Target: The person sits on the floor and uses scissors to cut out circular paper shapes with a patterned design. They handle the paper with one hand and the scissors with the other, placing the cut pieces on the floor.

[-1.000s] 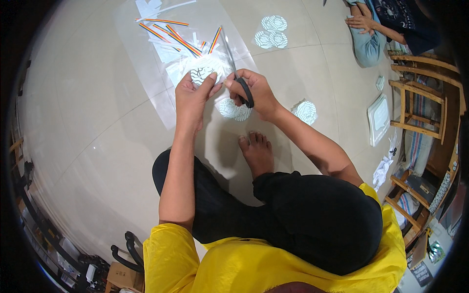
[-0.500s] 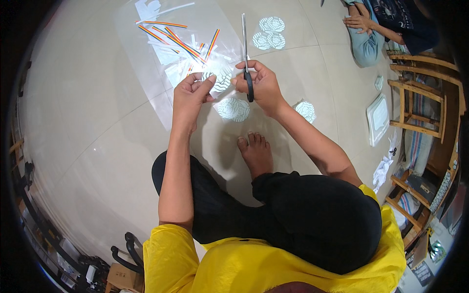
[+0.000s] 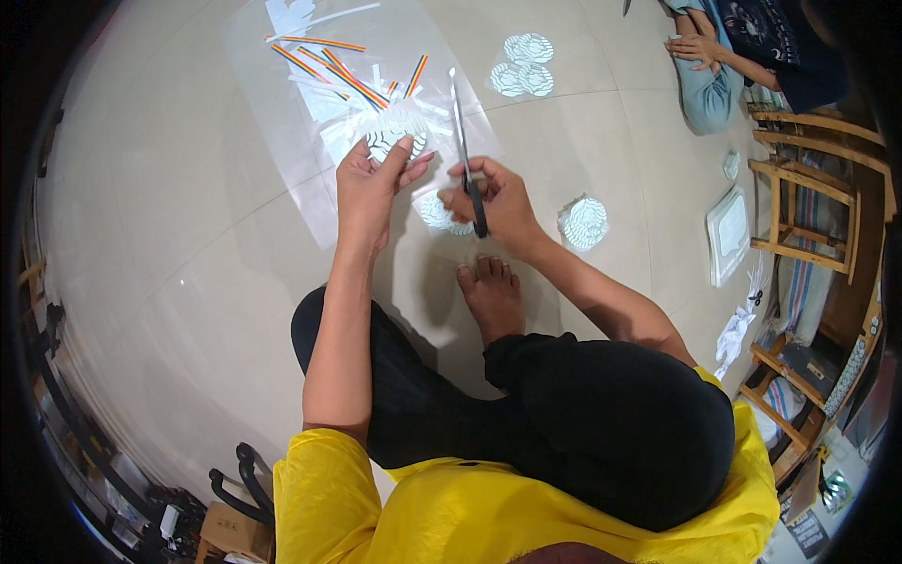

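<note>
Your left hand (image 3: pixel 368 188) pinches one patterned paper piece (image 3: pixel 393 143); your right hand (image 3: pixel 498 202) grips one pair of scissors (image 3: pixel 467 150), blades up. Three cut discs (image 3: pixel 522 64) lie beyond, one disc (image 3: pixel 583 222) right, coloured strips (image 3: pixel 343 70) on the plastic sheet (image 3: pixel 282 113).

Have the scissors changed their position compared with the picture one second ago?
Yes. The scissors in the right hand have swung upright: their blades pointed up-left toward the coloured strips before, and now point straight up, toward the paper cutouts on the floor.
</note>
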The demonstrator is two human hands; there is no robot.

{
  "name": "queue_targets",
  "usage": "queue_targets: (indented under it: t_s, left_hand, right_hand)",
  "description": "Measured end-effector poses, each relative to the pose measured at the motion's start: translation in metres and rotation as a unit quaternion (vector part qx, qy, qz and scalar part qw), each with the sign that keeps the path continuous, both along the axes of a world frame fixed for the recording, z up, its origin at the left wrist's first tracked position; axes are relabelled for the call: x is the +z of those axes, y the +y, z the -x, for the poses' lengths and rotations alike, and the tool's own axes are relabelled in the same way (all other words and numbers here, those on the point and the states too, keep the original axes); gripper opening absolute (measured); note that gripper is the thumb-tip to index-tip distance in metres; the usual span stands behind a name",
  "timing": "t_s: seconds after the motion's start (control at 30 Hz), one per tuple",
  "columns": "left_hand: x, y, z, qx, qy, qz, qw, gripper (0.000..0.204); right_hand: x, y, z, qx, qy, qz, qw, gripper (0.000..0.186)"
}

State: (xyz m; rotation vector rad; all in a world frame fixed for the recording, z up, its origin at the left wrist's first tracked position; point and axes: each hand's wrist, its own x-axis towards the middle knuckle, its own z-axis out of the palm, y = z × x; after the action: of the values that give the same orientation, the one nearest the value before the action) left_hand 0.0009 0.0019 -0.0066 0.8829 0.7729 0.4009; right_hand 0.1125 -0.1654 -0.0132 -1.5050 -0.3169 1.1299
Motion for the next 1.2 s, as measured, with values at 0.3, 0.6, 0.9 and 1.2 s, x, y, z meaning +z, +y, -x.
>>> queue_targets:
  t_s: [0.3,0.6,0.9,1.2]
  left_hand:
    - [0.001,0.002,0.0,0.015,-0.005,-0.008,1.0,0.037]
    - [0.005,-0.003,-0.004,0.026,-0.024,-0.022,0.999,0.036]
    - [0.008,-0.004,-0.004,0.022,-0.017,-0.029,0.999,0.037]
    - [0.01,-0.007,-0.005,0.011,-0.015,-0.026,0.999,0.033]
  right_hand:
    - [-0.003,-0.02,0.013,0.063,0.04,0.014,0.997,0.036]
    - [-0.004,-0.015,0.012,0.058,0.037,0.023,0.997,0.039]
    - [0.002,-0.015,0.015,0.054,0.032,0.036,0.997,0.034]
    - [0.006,-0.004,0.008,0.041,0.028,0.017,0.999,0.035]
